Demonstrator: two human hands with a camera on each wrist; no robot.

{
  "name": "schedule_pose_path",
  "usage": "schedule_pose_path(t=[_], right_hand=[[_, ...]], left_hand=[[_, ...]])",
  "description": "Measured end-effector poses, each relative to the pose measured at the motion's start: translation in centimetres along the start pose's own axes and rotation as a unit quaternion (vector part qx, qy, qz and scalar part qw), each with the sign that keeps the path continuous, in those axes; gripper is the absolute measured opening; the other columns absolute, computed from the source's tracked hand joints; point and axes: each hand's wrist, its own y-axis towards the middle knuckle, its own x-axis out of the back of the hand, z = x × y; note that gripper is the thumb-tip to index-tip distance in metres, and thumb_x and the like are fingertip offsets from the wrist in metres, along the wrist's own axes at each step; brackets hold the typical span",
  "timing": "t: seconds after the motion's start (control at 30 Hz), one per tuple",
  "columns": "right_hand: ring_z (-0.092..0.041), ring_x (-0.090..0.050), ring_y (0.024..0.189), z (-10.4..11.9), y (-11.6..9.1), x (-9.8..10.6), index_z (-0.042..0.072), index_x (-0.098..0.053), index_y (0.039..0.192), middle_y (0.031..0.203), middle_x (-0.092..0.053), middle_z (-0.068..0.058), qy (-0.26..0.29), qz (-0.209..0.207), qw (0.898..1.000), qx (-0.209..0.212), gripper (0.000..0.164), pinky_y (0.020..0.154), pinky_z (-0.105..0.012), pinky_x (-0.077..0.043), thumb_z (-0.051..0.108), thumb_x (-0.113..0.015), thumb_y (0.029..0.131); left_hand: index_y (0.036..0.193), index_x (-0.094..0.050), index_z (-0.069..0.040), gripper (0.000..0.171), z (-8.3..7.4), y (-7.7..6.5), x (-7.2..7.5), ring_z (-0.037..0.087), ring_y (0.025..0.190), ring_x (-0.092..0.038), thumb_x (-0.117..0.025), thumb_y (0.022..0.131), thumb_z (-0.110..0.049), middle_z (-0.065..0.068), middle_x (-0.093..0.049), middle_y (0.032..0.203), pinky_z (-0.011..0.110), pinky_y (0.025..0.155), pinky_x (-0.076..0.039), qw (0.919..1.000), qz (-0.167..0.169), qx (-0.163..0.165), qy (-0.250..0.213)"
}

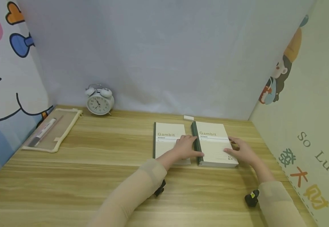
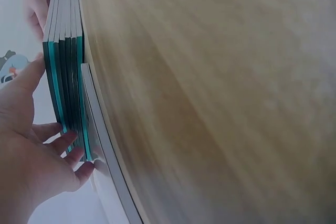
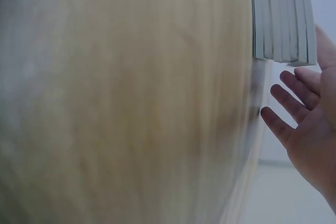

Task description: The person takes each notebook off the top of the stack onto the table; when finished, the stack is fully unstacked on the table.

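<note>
A stack of several "Gambit" notebooks (image 1: pixel 212 143) lies on the table, with dark and teal spines (image 2: pixel 65 87) on its left side. My left hand (image 1: pixel 185 147) touches those spines with its fingertips, and its thumb lies at the top cover's edge. Below that hand, a single thin notebook (image 1: pixel 167 130) lies flat, partly covered by the hand. My right hand (image 1: pixel 242 152) is at the stack's right side, thumb over the cover's edge. In the right wrist view its fingers are extended and spread beside the page edges (image 3: pixel 283 19).
A white eraser (image 1: pixel 188 118) lies behind the notebooks. On the left of the table (image 1: pixel 96 189) are a white alarm clock (image 1: pixel 99 102) and a mesh zip pouch (image 1: pixel 63 126) with a marker (image 1: pixel 45 129) in it. A grey curtain backs the table; a printed panel (image 1: pixel 309 110) borders the right.
</note>
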Motion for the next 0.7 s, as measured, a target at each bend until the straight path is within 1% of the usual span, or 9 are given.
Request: schedule_pose_path(t=[0.13, 0.33, 0.47, 0.63, 0.7], right_hand=[[-0.051, -0.038, 0.126, -0.34, 0.19, 0.02, -0.006, -0.027, 0.145, 0.142, -0.034, -0.032, 0.012, 0.012, 1.0, -0.006, 0.079, 0.098, -0.057, -0.04, 0.042, -0.059, 0.091], [-0.055, -0.041, 0.121, -0.07, 0.13, 0.17, -0.008, -0.027, 0.144, 0.143, -0.031, -0.035, 0.011, 0.03, 0.999, -0.041, 0.083, 0.095, -0.056, -0.042, 0.046, -0.06, 0.09], [-0.054, -0.042, 0.121, 0.11, 0.09, 0.27, -0.008, -0.029, 0.143, 0.142, -0.033, -0.035, 0.02, 0.028, 0.998, -0.055, 0.083, 0.094, -0.055, -0.045, 0.046, -0.061, 0.089], [-0.052, -0.044, 0.12, 0.13, 0.21, 0.23, -0.007, -0.03, 0.143, 0.14, -0.037, -0.033, 0.024, 0.017, 0.998, -0.057, 0.083, 0.094, -0.053, -0.045, 0.046, -0.063, 0.088], [-0.052, -0.045, 0.12, 0.14, 0.25, 0.18, -0.008, -0.03, 0.143, 0.139, -0.038, -0.033, 0.027, 0.014, 0.998, -0.059, 0.085, 0.094, -0.053, -0.045, 0.046, -0.063, 0.087]], left_hand=[[0.147, -0.035, -0.012, 0.086, -0.04, 0.14, -0.01, 0.03, 0.136, -0.031, -0.064, 0.081, -0.058, 0.01, -0.037, 0.148, 0.049, 0.11, -0.027, 1.0, 0.004, 0.004, 0.002], [0.146, -0.035, -0.013, 0.085, 0.03, 0.1, -0.16, 0.03, 0.135, -0.031, -0.064, 0.081, -0.058, 0.009, -0.038, 0.147, 0.048, 0.11, -0.027, 1.0, 0.005, 0.006, 0.0], [0.147, -0.034, -0.013, 0.085, 0.03, 0.07, -0.18, 0.03, 0.136, -0.03, -0.064, 0.081, -0.058, 0.01, -0.036, 0.148, 0.048, 0.111, -0.026, 0.9999, 0.007, 0.006, -0.005], [0.147, -0.034, -0.014, 0.084, 0.07, 0.02, -0.15, 0.03, 0.137, -0.029, -0.065, 0.081, -0.056, 0.01, -0.036, 0.148, 0.048, 0.112, -0.025, 0.9998, 0.005, 0.011, -0.018], [0.147, -0.035, -0.013, 0.084, 0.16, -0.02, -0.18, 0.03, 0.137, -0.028, -0.066, 0.081, -0.054, 0.01, -0.035, 0.149, 0.048, 0.112, -0.023, 0.9995, 0.001, 0.011, -0.03]])
